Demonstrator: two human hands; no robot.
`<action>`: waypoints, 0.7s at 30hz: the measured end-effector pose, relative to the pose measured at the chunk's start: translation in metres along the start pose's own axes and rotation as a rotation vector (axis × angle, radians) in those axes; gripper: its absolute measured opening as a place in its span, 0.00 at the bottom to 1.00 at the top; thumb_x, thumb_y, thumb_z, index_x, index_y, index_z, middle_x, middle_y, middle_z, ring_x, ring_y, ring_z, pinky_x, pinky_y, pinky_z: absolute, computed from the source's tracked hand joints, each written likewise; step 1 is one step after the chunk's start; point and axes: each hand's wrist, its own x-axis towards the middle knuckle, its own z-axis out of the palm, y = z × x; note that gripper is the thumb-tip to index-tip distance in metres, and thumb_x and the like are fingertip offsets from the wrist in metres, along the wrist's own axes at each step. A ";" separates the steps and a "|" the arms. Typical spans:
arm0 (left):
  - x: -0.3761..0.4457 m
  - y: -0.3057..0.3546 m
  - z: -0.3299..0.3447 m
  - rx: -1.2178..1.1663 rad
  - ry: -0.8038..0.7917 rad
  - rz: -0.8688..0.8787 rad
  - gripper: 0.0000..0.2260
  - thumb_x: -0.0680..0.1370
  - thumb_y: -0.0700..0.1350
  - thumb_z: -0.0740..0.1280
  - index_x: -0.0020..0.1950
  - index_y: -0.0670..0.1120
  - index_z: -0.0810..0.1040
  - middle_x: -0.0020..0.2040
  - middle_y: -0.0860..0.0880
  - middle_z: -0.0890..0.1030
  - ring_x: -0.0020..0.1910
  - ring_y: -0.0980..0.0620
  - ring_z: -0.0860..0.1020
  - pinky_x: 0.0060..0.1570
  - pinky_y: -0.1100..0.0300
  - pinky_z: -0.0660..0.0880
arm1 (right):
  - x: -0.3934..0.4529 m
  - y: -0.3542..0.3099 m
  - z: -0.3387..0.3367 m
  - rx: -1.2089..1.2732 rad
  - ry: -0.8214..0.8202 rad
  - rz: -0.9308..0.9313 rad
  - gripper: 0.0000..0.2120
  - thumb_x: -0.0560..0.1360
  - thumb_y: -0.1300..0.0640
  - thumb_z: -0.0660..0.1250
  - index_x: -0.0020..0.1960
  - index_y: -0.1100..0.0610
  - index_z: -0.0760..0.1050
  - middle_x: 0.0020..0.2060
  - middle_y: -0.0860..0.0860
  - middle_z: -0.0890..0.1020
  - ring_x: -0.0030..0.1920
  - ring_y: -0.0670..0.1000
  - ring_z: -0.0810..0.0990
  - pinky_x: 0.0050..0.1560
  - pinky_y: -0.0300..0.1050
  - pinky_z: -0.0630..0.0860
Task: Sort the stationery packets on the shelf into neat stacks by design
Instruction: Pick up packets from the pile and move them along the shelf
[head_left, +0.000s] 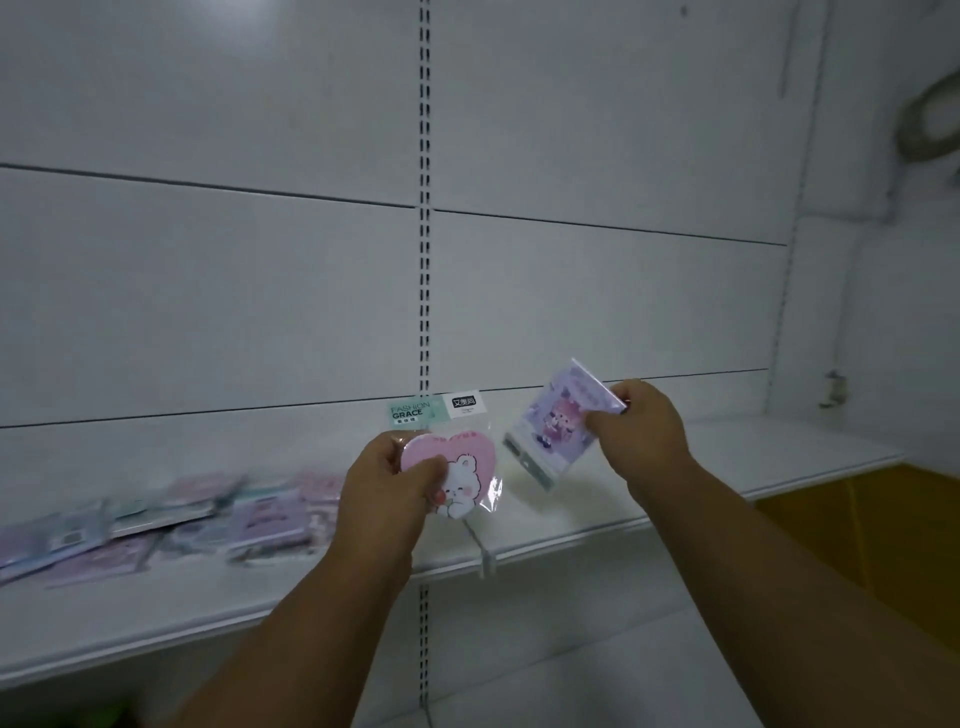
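My left hand (387, 491) grips a pink heart-shaped packet (460, 467) with a white bear on it and a teal header card, held upright above the white shelf (701, 467). My right hand (641, 428) pinches a purple rectangular packet (558, 421) by its right edge, tilted, with its clear wrapper hanging down to the left. The two packets sit side by side, a small gap between them. A loose pile of several pink, purple and blue packets (208, 514) lies on the shelf to the left, blurred.
White back panels and a slotted upright (425, 260) stand behind the shelf. A lower shelf edge (156, 639) runs below at the front. A yellow-brown surface (883, 530) shows at the lower right, beyond the shelf's end.
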 end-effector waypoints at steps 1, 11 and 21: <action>0.000 -0.004 0.023 0.002 -0.017 -0.010 0.10 0.74 0.34 0.69 0.50 0.48 0.80 0.48 0.47 0.84 0.46 0.44 0.83 0.40 0.52 0.81 | 0.011 0.012 -0.014 -0.009 0.012 -0.004 0.03 0.70 0.61 0.67 0.40 0.62 0.77 0.36 0.60 0.81 0.36 0.55 0.78 0.42 0.50 0.77; 0.059 -0.044 0.137 0.203 0.017 -0.174 0.05 0.74 0.34 0.64 0.41 0.40 0.80 0.45 0.39 0.83 0.43 0.39 0.83 0.43 0.46 0.83 | 0.088 0.085 -0.058 0.292 0.021 0.169 0.07 0.74 0.64 0.70 0.48 0.58 0.72 0.40 0.54 0.80 0.41 0.57 0.84 0.47 0.57 0.83; 0.137 -0.093 0.141 0.883 -0.017 -0.251 0.06 0.66 0.43 0.72 0.36 0.42 0.78 0.35 0.46 0.81 0.39 0.46 0.83 0.33 0.63 0.73 | 0.127 0.108 -0.007 0.458 -0.190 0.267 0.06 0.73 0.70 0.66 0.45 0.61 0.78 0.45 0.62 0.83 0.39 0.58 0.83 0.44 0.52 0.83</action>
